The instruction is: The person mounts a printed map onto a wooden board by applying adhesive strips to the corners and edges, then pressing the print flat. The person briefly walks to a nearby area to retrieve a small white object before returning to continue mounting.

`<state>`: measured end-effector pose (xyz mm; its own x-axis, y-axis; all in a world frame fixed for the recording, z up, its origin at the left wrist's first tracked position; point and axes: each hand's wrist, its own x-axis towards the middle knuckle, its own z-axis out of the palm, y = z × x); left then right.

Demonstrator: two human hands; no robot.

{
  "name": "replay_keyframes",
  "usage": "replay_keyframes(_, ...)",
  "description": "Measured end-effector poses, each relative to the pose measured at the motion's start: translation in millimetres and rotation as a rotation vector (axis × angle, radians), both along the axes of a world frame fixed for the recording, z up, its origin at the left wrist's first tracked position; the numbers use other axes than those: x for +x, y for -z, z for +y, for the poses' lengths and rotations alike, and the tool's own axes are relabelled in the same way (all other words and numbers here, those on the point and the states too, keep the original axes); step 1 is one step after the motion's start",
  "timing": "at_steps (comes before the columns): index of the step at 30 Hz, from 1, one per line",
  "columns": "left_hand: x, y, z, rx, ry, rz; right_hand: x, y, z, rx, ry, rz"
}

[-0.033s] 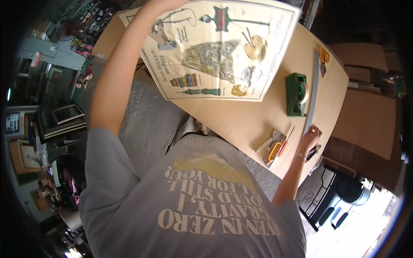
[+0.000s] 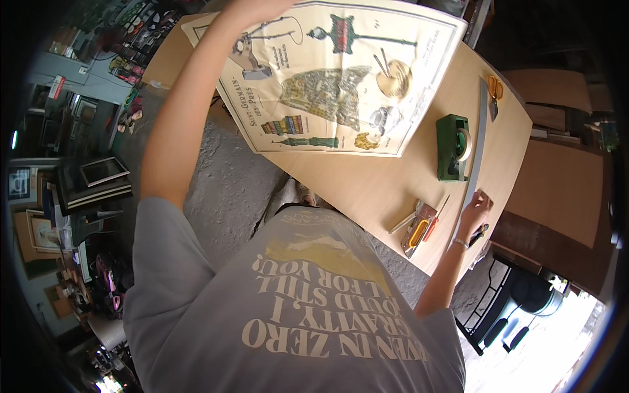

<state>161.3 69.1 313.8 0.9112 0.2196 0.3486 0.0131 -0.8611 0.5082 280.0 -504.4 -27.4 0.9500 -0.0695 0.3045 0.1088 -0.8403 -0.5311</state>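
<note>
At the top edge of the view my left hand [image 2: 259, 9] is closed at the far border of an illustrated paper poster [image 2: 314, 59]; its fingertips are partly cut off. The poster has a cream ground and fold creases, and its near edge reaches past the table's edge. My right hand [image 2: 474, 213] is at the right side of the table, fingers bent together beside the near end of a long metal ruler [image 2: 480, 141]. Something small and brown shows at its fingertips, too hidden to name. A dark-handled tool [image 2: 480, 232] lies by that wrist.
On the wooden table [image 2: 367, 190] stands a green tape dispenser [image 2: 451, 147] with a tape roll. Orange-handled scissors [image 2: 495, 92] lie beyond the ruler. A yellow-handled cutter [image 2: 415, 234] and a red-handled tool [image 2: 430, 229] lie near the front edge. Picture frames [image 2: 98, 177] are stacked left.
The poster and my left hand have shifted slightly to the right. My right hand has barely moved, its fingers a little more raised.
</note>
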Motion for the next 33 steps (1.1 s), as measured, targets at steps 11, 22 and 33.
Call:
replay_keyframes(11,-62,-13,-38,-0.211,0.159,-0.138,-52,-312,257,0.357,-0.922,-0.391)
replay_keyframes(22,-70,-7,-42,-0.034,0.184,-0.295,-42,-346,356,0.168,-1.291,-0.606)
replay_keyframes(33,-66,-6,-39,-0.165,0.218,-0.293,-45,-368,366,-0.065,-1.356,-0.448)
